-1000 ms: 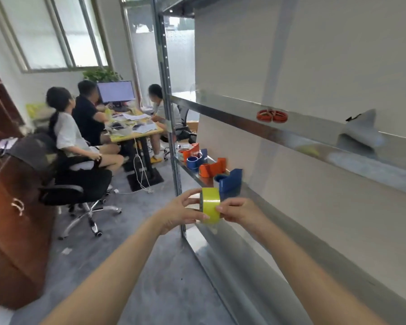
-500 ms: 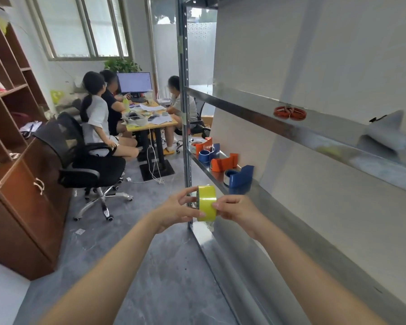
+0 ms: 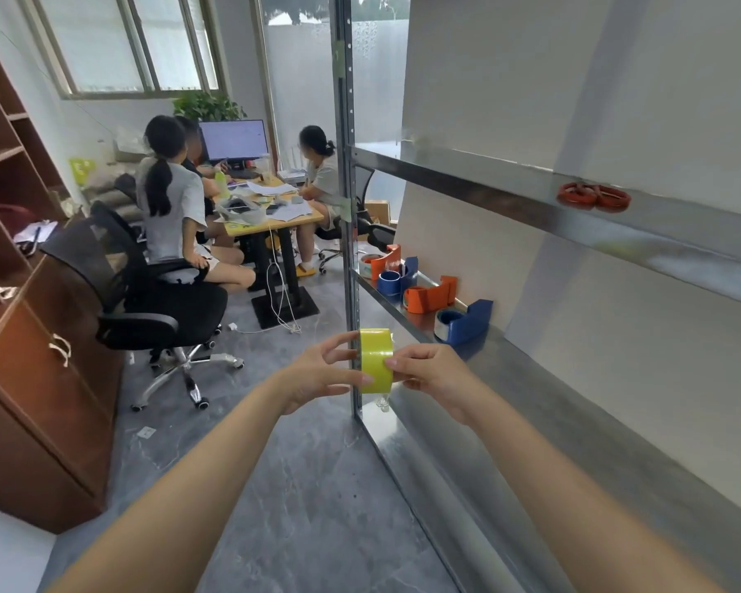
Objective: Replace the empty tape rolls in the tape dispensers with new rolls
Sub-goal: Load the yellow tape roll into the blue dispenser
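Observation:
I hold a yellow tape roll (image 3: 376, 360) upright between both hands, in front of the metal shelf post. My left hand (image 3: 317, 375) grips its left side with the thumb on the face. My right hand (image 3: 428, 374) pinches its right side. On the middle shelf (image 3: 510, 361) behind it stand several tape dispensers: a blue one (image 3: 467, 322) nearest, an orange one (image 3: 431, 295) behind, then another blue one (image 3: 396, 279) and another orange one (image 3: 385, 261). The tape state inside them is hard to judge.
Two red rings (image 3: 594, 195) lie on the upper shelf (image 3: 467, 175). A vertical steel post (image 3: 346, 207) rises just behind the roll. Three people sit at a desk (image 3: 270, 216) at the back; an office chair (image 3: 146, 306) and a brown cabinet (image 3: 31, 378) stand left.
My view has swung left and slightly back, so the shelf and dispensers sit further right. Both hands keep the yellow roll in the same grip.

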`<state>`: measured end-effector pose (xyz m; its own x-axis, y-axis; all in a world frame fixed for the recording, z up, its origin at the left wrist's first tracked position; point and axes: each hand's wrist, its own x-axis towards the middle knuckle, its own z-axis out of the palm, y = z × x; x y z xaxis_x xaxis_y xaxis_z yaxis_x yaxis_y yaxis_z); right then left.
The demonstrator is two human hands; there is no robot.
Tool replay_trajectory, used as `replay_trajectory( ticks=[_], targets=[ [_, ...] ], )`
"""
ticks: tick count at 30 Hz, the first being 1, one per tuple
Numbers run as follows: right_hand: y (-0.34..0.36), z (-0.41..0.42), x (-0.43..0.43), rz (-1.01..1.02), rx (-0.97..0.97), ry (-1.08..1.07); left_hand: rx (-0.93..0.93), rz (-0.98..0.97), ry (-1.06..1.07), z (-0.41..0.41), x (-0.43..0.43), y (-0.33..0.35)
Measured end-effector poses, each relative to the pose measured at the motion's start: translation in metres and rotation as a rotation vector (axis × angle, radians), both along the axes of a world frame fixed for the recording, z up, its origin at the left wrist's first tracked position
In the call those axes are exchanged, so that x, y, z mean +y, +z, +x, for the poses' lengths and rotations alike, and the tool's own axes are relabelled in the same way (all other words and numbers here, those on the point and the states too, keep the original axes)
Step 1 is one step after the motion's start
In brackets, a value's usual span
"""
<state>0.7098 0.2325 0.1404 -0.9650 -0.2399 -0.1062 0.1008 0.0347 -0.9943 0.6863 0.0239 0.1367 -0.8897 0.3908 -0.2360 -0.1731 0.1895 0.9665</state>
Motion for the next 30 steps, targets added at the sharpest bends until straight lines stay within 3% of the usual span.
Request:
replay_trajectory(
  ticks=[17,30],
  targets=[
    [-0.018,-0.08,-0.046,-0.022,-0.023,-0.121,-0.02,-0.033,-0.142,-0.111,-0.042,-0.019],
    [-0.027,-0.234,-0.033,-0.044,-0.036,-0.245,-0.004,-0.106,-0.236,-0.29,-0.019,-0.018]
  ],
)
